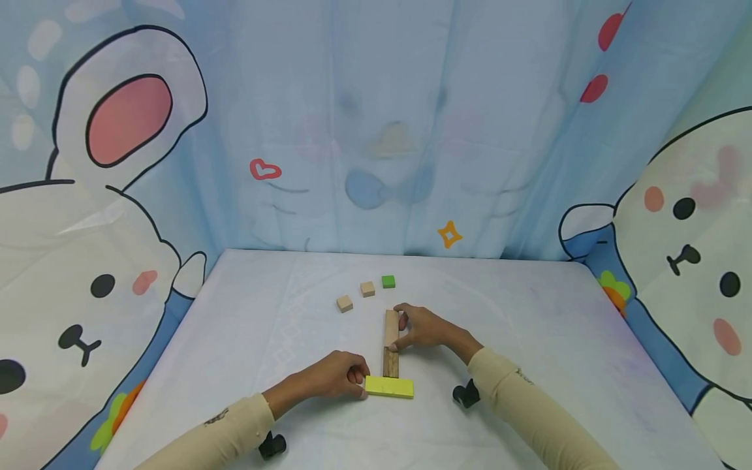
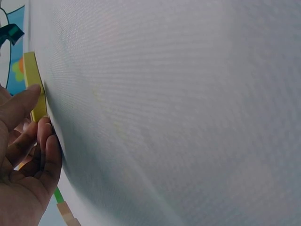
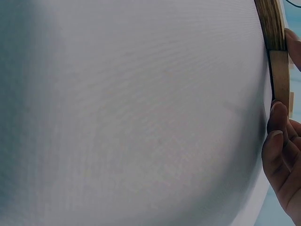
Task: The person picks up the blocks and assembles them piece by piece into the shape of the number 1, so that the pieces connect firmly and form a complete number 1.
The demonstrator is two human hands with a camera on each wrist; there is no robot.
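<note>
A yellow rectangular block [image 1: 389,387] lies crosswise at the near end of a line of wooden blocks. My left hand [image 1: 339,375] pinches its left end between thumb and fingers; the left wrist view shows the thumb [image 2: 31,93] on the yellow block [image 2: 32,70]. Running away from the yellow block are a darker, grained wooden block [image 1: 390,363] and then a pale wooden block [image 1: 391,326], end to end. My right hand [image 1: 425,328] holds the pale block from the right, thumb near its joint with the darker one and fingers at its far end.
Beyond the hands sit two small pale wooden cubes [image 1: 344,303] [image 1: 367,289] and a green block [image 1: 388,281]. A white cloth covers the table [image 1: 517,339]. Behind it hangs a blue cartoon-print curtain [image 1: 282,98]. Black wrist cameras [image 1: 467,394] [image 1: 273,446] hang under both sleeves.
</note>
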